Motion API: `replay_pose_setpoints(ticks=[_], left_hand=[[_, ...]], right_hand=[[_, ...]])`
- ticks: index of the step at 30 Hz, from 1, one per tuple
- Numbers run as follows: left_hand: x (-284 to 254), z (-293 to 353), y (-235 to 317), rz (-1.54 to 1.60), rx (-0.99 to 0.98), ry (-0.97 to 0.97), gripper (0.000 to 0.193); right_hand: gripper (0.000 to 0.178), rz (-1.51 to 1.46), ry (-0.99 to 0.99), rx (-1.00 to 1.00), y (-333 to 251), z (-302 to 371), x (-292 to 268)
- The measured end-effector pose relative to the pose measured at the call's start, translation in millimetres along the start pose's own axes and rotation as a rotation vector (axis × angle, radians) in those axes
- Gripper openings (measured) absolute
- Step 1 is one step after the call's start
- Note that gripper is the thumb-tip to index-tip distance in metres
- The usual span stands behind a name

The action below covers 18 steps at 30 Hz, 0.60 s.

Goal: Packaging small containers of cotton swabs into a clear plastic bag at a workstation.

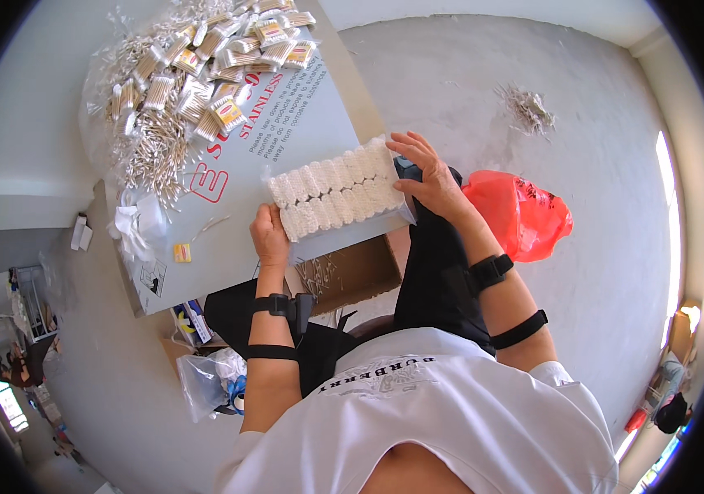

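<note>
Though aslant, swab pk [335, 193] btwn hands [269, 237] [440, 186]

I log through my remote feed: grey board [228, 257] — large red lettering, an outlined red emblem, smaller dark lines of print, one black pictogram near a corner. White shirt [467, 412] — dark lettering over a line drawing. Red plastic bag [525, 226]: dark characters, creased. Yellow labels [227, 114] on swab packs: print too small for me.

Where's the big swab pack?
Head view, above centre: the big swab pack is between the left hand and right hand, by the table's near right corner.
</note>
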<state>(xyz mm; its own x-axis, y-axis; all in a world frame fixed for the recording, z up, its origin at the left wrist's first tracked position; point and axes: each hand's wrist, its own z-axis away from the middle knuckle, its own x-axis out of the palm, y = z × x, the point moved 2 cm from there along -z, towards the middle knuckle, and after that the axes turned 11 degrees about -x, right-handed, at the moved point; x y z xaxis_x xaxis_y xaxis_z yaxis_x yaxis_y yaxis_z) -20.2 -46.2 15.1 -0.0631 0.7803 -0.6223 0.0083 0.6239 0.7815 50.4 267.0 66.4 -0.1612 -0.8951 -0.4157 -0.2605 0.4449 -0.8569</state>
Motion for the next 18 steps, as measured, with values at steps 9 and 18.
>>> replay_pose_setpoints(ticks=[9, 18], left_hand=[[3, -1, -7, 0.002, 0.052, 0.029, 0.036], [1, -2, -7, -0.027, 0.043, 0.021, 0.041]], right_hand=[[0.057, 0.081, -0.061, 0.041, 8, -1, 1], [0.055, 0.143, -0.035, -0.027, -1, 4, 11]])
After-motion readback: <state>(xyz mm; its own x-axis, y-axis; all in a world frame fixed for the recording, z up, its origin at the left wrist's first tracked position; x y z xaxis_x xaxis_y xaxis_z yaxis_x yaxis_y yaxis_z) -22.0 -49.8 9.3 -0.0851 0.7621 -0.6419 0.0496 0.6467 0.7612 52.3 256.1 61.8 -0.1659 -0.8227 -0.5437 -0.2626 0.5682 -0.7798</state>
